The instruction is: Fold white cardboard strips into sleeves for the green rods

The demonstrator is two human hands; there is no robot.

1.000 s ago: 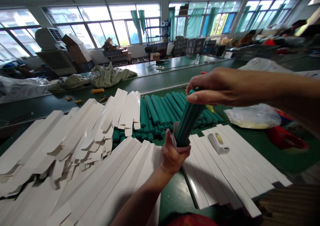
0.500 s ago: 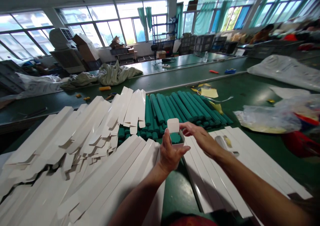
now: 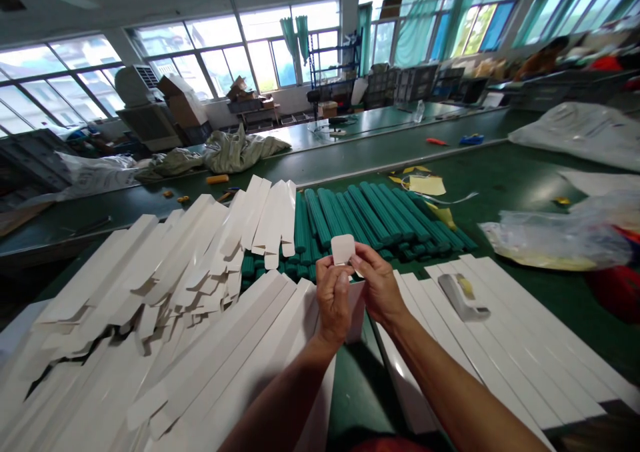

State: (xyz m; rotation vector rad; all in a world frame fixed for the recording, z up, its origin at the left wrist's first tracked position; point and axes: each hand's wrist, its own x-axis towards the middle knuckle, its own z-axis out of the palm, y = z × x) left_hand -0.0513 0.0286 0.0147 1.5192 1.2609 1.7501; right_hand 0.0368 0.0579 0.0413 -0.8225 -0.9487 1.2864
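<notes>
A long white carton (image 3: 355, 311) stands upright between my hands, its square end flap (image 3: 343, 249) raised at the top. My left hand (image 3: 334, 300) is closed around the carton's left side, thumb near the opening. My right hand (image 3: 381, 284) pinches at the top right edge by the flap. The inside of the carton is hidden by my fingers. Just beyond lies a pile of ribbed green rods (image 3: 373, 215). Flat-folded and open white cartons (image 3: 195, 252) heap up on the left. More white cartons (image 3: 505, 325) lie side by side on the right.
A white tape dispenser (image 3: 464, 299) sits on the right-hand cartons. Plastic bags (image 3: 555, 239) and yellow scraps (image 3: 426, 184) lie on the green table (image 3: 480, 205). Across the table are crumpled sacks (image 3: 240, 147), an orange tool (image 3: 437, 141) and a blue item (image 3: 471, 139).
My right hand has come in to the carton's top and now pinches there. My left fingers have moved up to the opening, and the green end inside is now covered from view.
</notes>
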